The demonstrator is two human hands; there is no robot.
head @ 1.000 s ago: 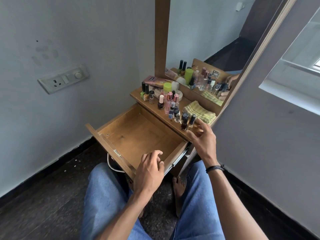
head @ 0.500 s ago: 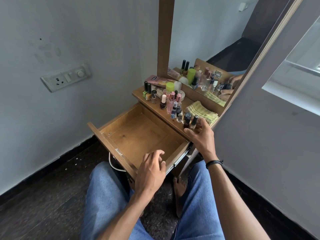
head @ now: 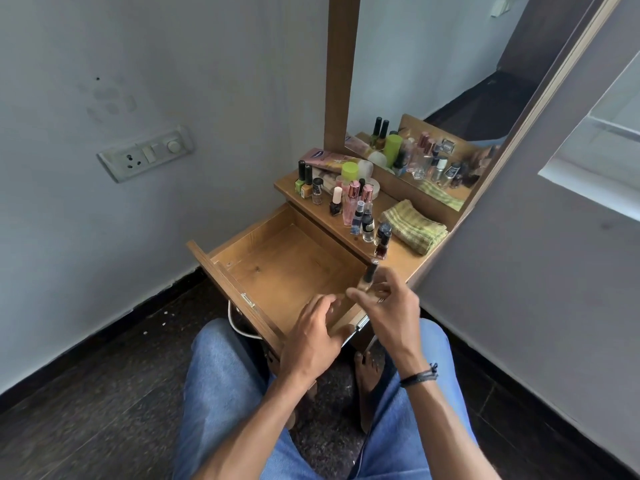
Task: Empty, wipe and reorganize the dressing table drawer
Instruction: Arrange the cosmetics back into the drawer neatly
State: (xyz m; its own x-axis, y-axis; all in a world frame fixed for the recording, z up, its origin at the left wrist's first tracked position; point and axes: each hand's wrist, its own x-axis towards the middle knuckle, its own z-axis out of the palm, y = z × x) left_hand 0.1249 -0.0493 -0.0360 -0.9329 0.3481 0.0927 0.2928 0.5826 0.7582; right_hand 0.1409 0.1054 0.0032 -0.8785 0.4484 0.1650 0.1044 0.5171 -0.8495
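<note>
The right hand (head: pixel 388 306) pinches a small bottle (head: pixel 369 276) above the near right corner of the open drawer (head: pixel 277 268). The left hand (head: pixel 311 334), fingers relaxed, holds nothing just beside it (the other bottles (head: pixel 367 226) stand along the desk (head: pixel 400 263) edge).

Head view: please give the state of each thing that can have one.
Brown wooden drawer: pulled open, nothing inside.
Small dark-capped glass bottle: upright, capped, held over the drawer.
Right hand: pinches the bottle.
Left hand: relaxed, holds nothing.
Green checked cloth: folded, on the wooden tabletop.
Other small bottles: upright, capped.
</note>
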